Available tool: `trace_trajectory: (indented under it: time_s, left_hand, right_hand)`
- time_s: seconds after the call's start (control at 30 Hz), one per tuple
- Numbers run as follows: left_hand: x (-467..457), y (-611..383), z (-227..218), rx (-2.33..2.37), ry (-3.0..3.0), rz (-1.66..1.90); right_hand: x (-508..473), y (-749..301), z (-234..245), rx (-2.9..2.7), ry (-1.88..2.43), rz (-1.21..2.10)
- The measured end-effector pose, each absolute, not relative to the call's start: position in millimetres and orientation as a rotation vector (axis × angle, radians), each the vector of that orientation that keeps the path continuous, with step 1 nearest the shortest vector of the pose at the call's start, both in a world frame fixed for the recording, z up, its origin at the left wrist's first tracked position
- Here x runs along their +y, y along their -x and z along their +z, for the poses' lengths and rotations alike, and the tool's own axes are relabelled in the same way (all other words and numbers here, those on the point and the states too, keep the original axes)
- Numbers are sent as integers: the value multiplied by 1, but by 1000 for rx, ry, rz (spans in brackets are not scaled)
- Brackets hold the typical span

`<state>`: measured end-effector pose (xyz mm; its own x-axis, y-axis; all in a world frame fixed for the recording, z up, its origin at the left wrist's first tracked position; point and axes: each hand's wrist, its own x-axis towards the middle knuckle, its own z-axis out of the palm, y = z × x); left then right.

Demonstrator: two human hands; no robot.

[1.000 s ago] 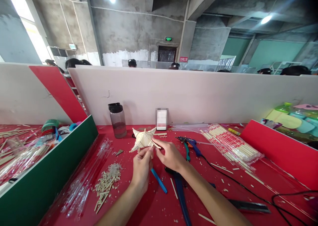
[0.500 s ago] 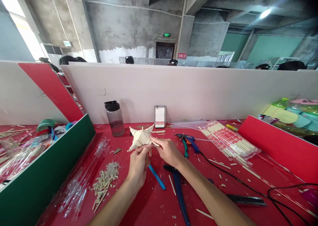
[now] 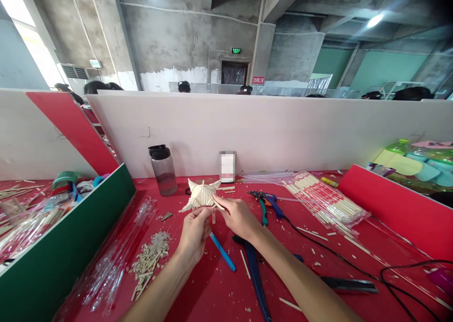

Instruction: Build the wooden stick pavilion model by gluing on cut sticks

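Note:
A pale star-shaped piece built from wooden sticks (image 3: pixel 203 194) is held just above the red table. My left hand (image 3: pixel 194 228) pinches its lower edge between thumb and fingers. On its right side, my right hand (image 3: pixel 238 218) grips a point, with the thumb on the front. A short stick end pokes down between the two hands. Under them lies a blue marker-like stick (image 3: pixel 222 252). To its right, a dark blue-handled cutter-like tool (image 3: pixel 255 279) rests partly beneath my right forearm.
A glue gun (image 3: pixel 271 203) with a black cord lies right of my hands, near bagged wooden sticks (image 3: pixel 329 199). Left are cut stick bits (image 3: pixel 150 260), clear plastic wrappers (image 3: pixel 116 251) and a water bottle (image 3: pixel 163 171). A phone (image 3: pixel 227 166) leans on the white partition (image 3: pixel 276 133).
The star has tilted slightly, its top tipping away and to the right. My left hand has moved a little left; both hands keep their hold.

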<state>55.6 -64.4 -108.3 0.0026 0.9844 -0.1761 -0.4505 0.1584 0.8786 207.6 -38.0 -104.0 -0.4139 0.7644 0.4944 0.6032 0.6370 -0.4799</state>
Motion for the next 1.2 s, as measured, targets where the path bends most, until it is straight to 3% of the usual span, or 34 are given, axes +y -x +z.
trace_trajectory:
  time_s: [1.2]
  left_hand:
    - [-65, -52, -117, 878, -724, 1355]
  right_hand:
    - [-41, -205, -103, -2187, 1049, 297]
